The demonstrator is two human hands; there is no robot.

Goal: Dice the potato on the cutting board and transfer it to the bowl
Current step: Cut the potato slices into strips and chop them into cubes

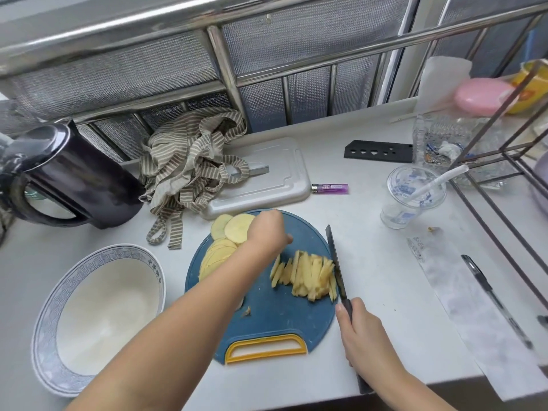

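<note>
One view only, from a camera worn on the person's head: it faces forward and steeply down onto the desk (385, 277) from close above its near edge, which cuts across the bottom right corner. The wide lens bows the window rails (225, 63) along the top. Both forearms enter from the bottom; the left hand (267, 232) reaches over the cutting board (267, 318) at mid-frame, the right hand (360, 330), gripping a knife (335, 256), lies nearer the lens. The bowl (50, 307) sits lower left, a kettle (74, 179) at the left edge, a metal rack (489, 120) at the right
</note>
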